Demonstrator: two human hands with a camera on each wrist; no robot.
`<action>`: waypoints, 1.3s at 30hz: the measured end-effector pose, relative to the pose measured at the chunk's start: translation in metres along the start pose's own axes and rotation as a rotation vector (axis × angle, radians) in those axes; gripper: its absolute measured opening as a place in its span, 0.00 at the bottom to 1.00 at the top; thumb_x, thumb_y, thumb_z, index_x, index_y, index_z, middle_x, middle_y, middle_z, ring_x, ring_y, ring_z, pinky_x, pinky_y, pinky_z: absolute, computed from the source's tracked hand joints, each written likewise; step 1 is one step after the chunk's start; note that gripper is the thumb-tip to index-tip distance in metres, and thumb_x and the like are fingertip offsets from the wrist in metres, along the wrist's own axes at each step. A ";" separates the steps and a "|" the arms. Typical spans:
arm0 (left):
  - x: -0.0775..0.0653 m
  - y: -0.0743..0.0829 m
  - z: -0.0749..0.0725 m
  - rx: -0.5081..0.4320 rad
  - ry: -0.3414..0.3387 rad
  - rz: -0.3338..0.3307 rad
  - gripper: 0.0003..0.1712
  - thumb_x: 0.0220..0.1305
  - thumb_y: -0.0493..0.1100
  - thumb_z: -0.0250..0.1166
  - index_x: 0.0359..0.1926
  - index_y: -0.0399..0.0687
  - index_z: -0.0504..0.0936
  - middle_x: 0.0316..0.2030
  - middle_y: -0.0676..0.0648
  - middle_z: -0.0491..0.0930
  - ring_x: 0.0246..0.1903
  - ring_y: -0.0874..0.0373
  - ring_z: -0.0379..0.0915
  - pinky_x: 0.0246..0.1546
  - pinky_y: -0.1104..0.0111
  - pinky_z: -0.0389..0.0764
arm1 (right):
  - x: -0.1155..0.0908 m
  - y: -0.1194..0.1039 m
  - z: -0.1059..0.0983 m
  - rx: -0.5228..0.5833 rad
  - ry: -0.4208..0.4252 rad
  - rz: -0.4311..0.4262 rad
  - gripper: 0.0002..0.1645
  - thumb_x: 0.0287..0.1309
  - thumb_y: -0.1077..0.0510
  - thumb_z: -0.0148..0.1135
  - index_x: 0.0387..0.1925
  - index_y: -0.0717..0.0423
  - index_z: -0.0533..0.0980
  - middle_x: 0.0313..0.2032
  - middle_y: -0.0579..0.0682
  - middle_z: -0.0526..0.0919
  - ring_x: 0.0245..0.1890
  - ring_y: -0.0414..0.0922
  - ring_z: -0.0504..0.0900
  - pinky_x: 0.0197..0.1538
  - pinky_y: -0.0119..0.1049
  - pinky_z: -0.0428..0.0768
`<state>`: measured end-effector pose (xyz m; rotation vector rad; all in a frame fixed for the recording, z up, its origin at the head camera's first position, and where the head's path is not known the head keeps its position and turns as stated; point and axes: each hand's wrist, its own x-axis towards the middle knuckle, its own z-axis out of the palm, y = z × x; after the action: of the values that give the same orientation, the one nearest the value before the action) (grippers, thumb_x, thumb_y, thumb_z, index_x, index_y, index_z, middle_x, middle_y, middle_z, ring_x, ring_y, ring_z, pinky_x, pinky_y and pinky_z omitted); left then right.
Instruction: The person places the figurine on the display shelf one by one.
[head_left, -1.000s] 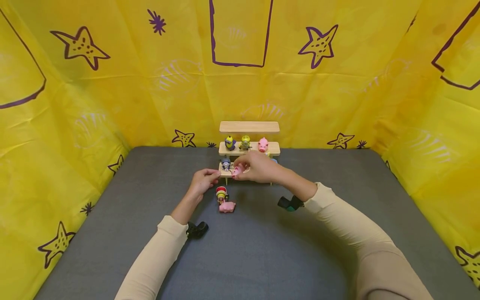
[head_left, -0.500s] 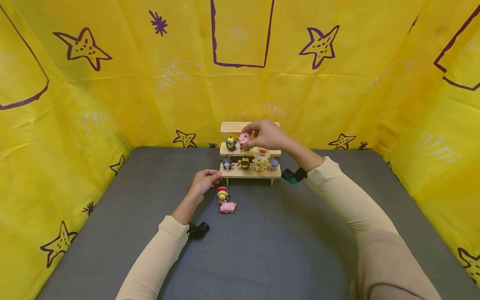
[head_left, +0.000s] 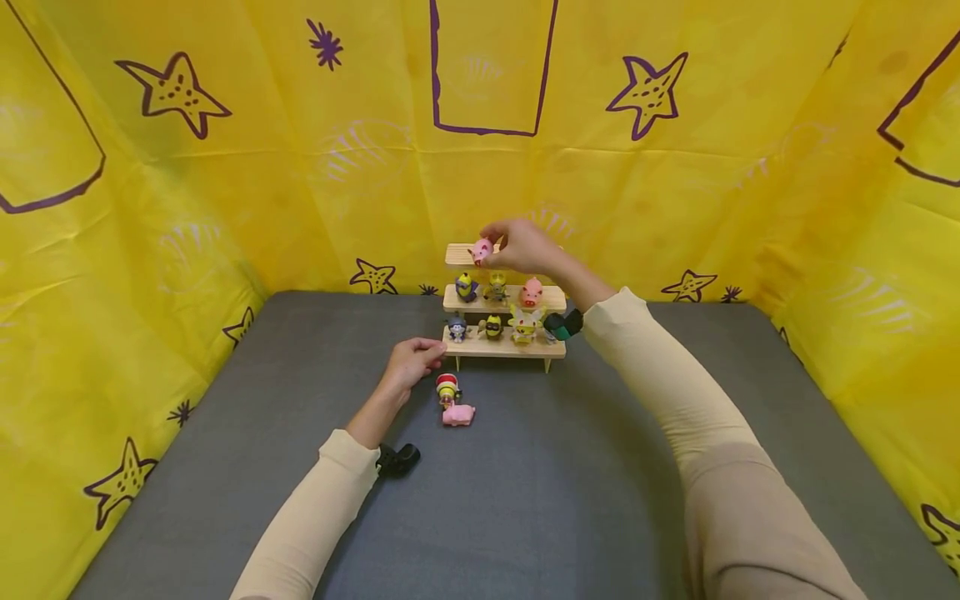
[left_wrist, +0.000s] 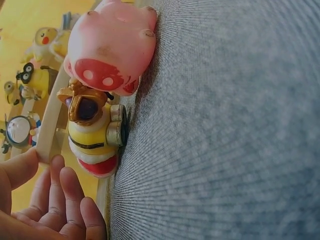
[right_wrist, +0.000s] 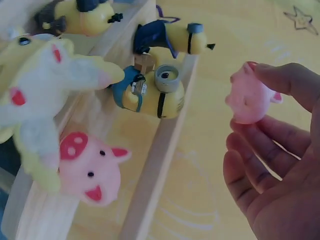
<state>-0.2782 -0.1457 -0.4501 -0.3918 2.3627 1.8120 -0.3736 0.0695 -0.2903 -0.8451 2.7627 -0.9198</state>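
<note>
My right hand (head_left: 525, 248) pinches a small pink toy pig (head_left: 481, 251) between thumb and fingers, right at the top step of a three-step wooden display stand (head_left: 504, 350). The right wrist view shows this pig side-on. My left hand (head_left: 411, 363) holds the left end of the stand's bottom step, thumb on one side and fingertips on the other. Close by it on the grey table lie a yellow figure (left_wrist: 92, 132) with a red-and-white base and another pink pig (left_wrist: 112, 45), nearly touching.
On the middle step stand two yellow figures (head_left: 466, 287) and a pink pig (head_left: 531, 292). Several figures line the bottom step, among them a dark-hooded one (head_left: 456, 327) and a pale yellow eared one (head_left: 523, 325). A yellow curtain (head_left: 300, 208) hangs behind.
My right hand has carried the toy pig upward from the bottom step, past the middle step, to the top step. My left hand has stayed at the stand's end.
</note>
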 end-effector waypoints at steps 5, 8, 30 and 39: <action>-0.001 -0.003 0.000 0.007 -0.003 0.001 0.18 0.68 0.46 0.62 0.51 0.38 0.81 0.42 0.43 0.84 0.34 0.61 0.77 0.38 0.70 0.76 | 0.017 0.005 0.011 -0.003 -0.014 0.030 0.32 0.56 0.58 0.67 0.61 0.63 0.72 0.55 0.59 0.80 0.52 0.52 0.77 0.58 0.44 0.74; -0.002 -0.005 0.000 0.009 -0.004 0.001 0.18 0.68 0.47 0.62 0.51 0.39 0.81 0.43 0.43 0.84 0.34 0.61 0.77 0.39 0.70 0.76 | 0.025 0.008 0.017 -0.003 -0.008 0.051 0.31 0.55 0.59 0.67 0.60 0.64 0.73 0.56 0.59 0.80 0.54 0.52 0.77 0.60 0.44 0.72; 0.002 0.000 0.003 0.007 -0.034 0.006 0.18 0.69 0.47 0.61 0.52 0.38 0.80 0.45 0.41 0.84 0.34 0.61 0.77 0.44 0.67 0.77 | 0.029 0.016 0.012 0.019 0.002 0.137 0.33 0.60 0.57 0.65 0.65 0.59 0.67 0.63 0.62 0.71 0.63 0.57 0.71 0.65 0.49 0.69; 0.004 0.004 -0.001 0.006 -0.030 -0.001 0.19 0.69 0.46 0.61 0.53 0.37 0.80 0.45 0.41 0.84 0.33 0.63 0.77 0.43 0.67 0.77 | 0.013 0.009 0.003 -0.010 0.084 0.089 0.27 0.64 0.54 0.61 0.60 0.62 0.72 0.61 0.62 0.74 0.62 0.57 0.71 0.64 0.50 0.68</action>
<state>-0.2835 -0.1462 -0.4475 -0.3623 2.3477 1.7970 -0.3883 0.0666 -0.2969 -0.6937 2.8524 -0.9473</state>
